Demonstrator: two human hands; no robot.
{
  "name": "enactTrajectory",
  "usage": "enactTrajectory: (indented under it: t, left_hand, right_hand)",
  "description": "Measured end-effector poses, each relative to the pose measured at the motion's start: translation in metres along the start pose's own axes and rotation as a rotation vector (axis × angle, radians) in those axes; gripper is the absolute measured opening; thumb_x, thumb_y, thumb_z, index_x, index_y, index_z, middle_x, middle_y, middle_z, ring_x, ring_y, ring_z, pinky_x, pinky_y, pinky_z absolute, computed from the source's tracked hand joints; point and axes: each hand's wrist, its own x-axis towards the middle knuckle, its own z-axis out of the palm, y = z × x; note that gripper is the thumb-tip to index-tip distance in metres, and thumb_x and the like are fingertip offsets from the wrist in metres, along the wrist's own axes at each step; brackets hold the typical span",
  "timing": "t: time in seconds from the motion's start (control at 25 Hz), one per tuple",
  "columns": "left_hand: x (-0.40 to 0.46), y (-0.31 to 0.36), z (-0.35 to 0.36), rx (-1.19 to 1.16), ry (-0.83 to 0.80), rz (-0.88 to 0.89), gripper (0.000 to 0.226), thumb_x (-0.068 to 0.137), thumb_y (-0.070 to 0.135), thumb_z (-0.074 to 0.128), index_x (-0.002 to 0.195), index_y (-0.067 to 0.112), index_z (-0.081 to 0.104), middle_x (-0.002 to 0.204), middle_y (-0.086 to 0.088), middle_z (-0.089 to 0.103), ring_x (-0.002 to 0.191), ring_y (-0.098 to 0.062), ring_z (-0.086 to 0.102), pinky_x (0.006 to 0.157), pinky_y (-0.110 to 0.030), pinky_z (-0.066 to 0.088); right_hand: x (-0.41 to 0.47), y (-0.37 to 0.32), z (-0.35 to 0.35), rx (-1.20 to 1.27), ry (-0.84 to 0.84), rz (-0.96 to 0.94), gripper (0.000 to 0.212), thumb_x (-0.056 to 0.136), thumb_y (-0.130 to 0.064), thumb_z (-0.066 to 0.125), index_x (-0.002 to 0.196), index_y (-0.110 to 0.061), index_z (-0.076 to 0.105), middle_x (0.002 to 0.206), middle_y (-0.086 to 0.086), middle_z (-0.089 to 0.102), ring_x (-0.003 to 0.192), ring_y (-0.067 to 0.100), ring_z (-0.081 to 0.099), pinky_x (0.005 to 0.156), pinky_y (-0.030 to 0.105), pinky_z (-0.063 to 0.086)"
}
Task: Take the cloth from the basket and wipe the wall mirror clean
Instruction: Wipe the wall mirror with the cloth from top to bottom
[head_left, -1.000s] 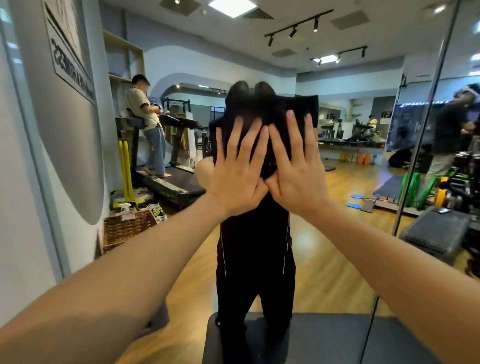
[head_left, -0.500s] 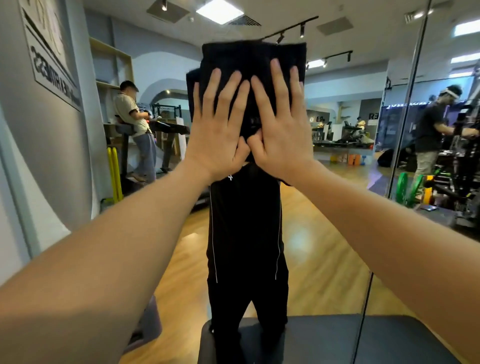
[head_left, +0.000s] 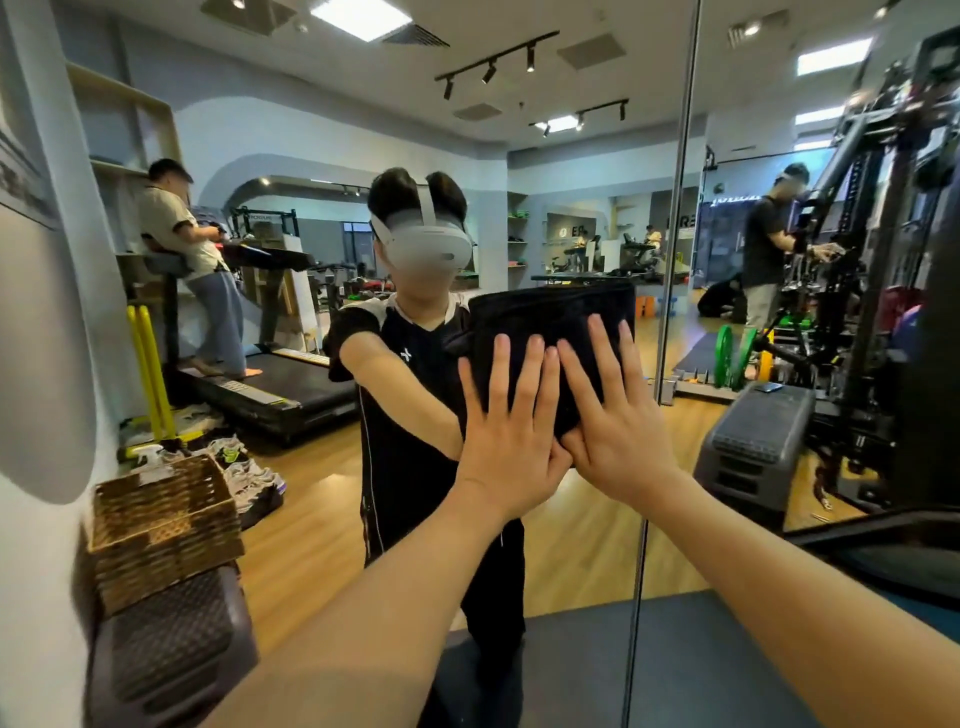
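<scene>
A black folded cloth lies flat against the wall mirror, about chest height in my reflection. My left hand and my right hand press on its lower half side by side, fingers spread and pointing up, thumbs touching. The cloth's top half shows above my fingers. A woven wicker basket sits low at the left, on a dark stool beside the mirror's left edge.
A vertical seam splits the mirror just right of my hands. Reflected in the glass are a treadmill with a person on it, a grey step platform, a weight machine and wooden floor. A grey wall borders the left.
Both hands have slid the cloth down and to the right across the mirror, from above head height to chest height. My reflected head, hidden before, now shows.
</scene>
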Motion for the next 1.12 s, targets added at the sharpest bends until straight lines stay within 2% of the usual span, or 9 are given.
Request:
enactTrajectory:
  t: [0.24, 0.4, 0.52, 0.64, 0.84, 0.96, 1.04, 1.12]
  left_hand:
    - [0.12, 0.016, -0.018, 0.009, 0.064, 0.099, 0.085, 0.092, 0.045, 0.042, 0.162, 0.004, 0.023, 0.17, -0.02, 0.02, 0.157, -0.047, 0.013, 0.121, -0.073, 0.013]
    - [0.173, 0.01, -0.035, -0.017, 0.079, 0.05, 0.084, 0.091, 0.046, 0.035, 0.163, 0.004, 0.021, 0.17, -0.02, 0.019, 0.157, -0.046, 0.012, 0.122, -0.071, 0.011]
    - [0.155, 0.02, -0.024, -0.027, 0.093, 0.014, 0.081, 0.093, 0.043, 0.032, 0.163, 0.003, 0.021, 0.17, -0.019, 0.019, 0.157, -0.046, 0.013, 0.122, -0.07, 0.012]
    - [0.118, 0.032, -0.012, -0.032, 0.078, 0.019, 0.079, 0.095, 0.04, 0.037, 0.162, 0.001, 0.023, 0.169, -0.019, 0.022, 0.156, -0.048, 0.017, 0.122, -0.071, 0.013]
    - [0.018, 0.054, 0.028, -0.002, 0.007, 0.109, 0.078, 0.096, 0.04, 0.042, 0.162, 0.002, 0.024, 0.169, -0.018, 0.023, 0.155, -0.046, 0.02, 0.123, -0.07, 0.015]
    - [-0.047, 0.062, 0.047, 0.005, -0.05, 0.138, 0.079, 0.099, 0.045, 0.045, 0.163, 0.003, 0.023, 0.171, -0.016, 0.015, 0.157, -0.043, 0.015, 0.125, -0.066, 0.015]
    - [-0.06, 0.056, 0.051, 0.004, -0.066, 0.155, 0.08, 0.099, 0.047, 0.046, 0.163, 0.005, 0.022, 0.17, -0.014, 0.012, 0.156, -0.039, 0.012, 0.126, -0.063, 0.016]
    - [-0.058, 0.047, 0.048, 0.008, -0.062, 0.186, 0.08, 0.098, 0.045, 0.048, 0.163, 0.006, 0.023, 0.17, -0.014, 0.017, 0.157, -0.038, 0.017, 0.127, -0.06, 0.019]
  right_hand:
    - [0.066, 0.078, -0.036, -0.041, 0.129, 0.052, 0.069, 0.105, -0.041, 0.041, 0.16, 0.0, 0.029, 0.166, 0.035, 0.016, 0.155, 0.053, 0.007, 0.124, 0.067, 0.021]
    - [0.114, 0.109, -0.053, -0.054, 0.171, 0.039, 0.069, 0.1, -0.027, 0.054, 0.159, -0.001, 0.032, 0.164, 0.036, 0.019, 0.153, 0.057, 0.012, 0.126, 0.061, 0.02]
    - [0.099, 0.109, -0.047, -0.029, 0.205, 0.011, 0.067, 0.1, -0.035, 0.048, 0.155, 0.002, 0.039, 0.161, 0.039, 0.025, 0.151, 0.06, 0.018, 0.124, 0.06, 0.024]
    - [0.059, 0.093, -0.034, 0.007, 0.189, 0.035, 0.068, 0.103, -0.041, 0.036, 0.153, 0.005, 0.042, 0.159, 0.041, 0.027, 0.149, 0.062, 0.019, 0.124, 0.063, 0.022]
    - [-0.051, 0.055, -0.004, 0.07, 0.047, 0.109, 0.069, 0.095, -0.027, 0.048, 0.155, 0.006, 0.036, 0.16, 0.043, 0.021, 0.15, 0.064, 0.013, 0.124, 0.069, 0.016]
    - [-0.109, 0.025, 0.011, 0.073, -0.083, 0.142, 0.075, 0.091, -0.028, 0.049, 0.158, -0.003, 0.028, 0.162, 0.04, 0.018, 0.151, 0.064, 0.008, 0.127, 0.066, 0.009]
    - [-0.118, 0.014, 0.02, 0.081, -0.09, 0.142, 0.077, 0.09, -0.029, 0.05, 0.159, -0.005, 0.026, 0.163, 0.039, 0.015, 0.15, 0.065, 0.006, 0.127, 0.066, 0.006]
    - [-0.111, 0.006, 0.024, 0.104, -0.039, 0.178, 0.075, 0.092, -0.033, 0.047, 0.158, -0.005, 0.026, 0.163, 0.039, 0.014, 0.15, 0.066, 0.005, 0.124, 0.071, 0.008]
